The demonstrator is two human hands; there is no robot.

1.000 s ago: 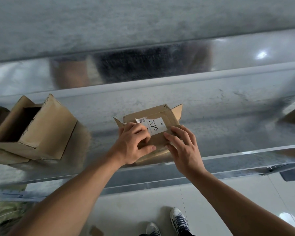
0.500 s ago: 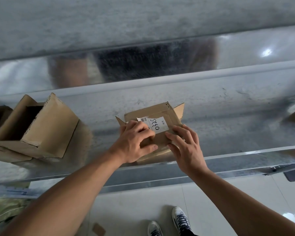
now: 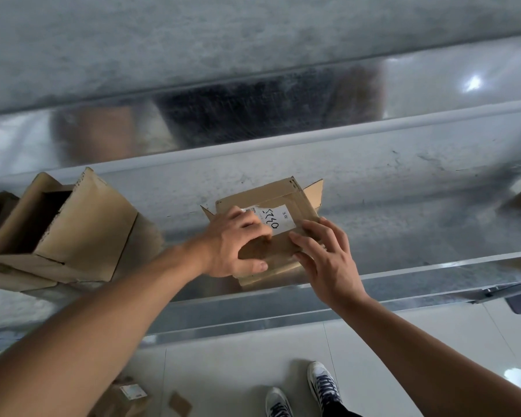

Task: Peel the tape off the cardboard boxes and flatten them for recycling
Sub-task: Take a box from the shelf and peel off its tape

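Left hand [image 3: 235, 245] grip on small box [image 3: 286, 200], right hand [image 3: 328, 260] bracing

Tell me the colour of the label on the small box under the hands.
White, with black handwriting, on the label of the brown small box; head view.

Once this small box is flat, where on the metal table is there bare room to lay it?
The widest bare stretch of the metal table lies right of the small labelled box, up to the back rail. A narrower gap separates it from the large open box on the left. The left end is crowded with cardboard. Both the left hand and right hand rest on the small box.
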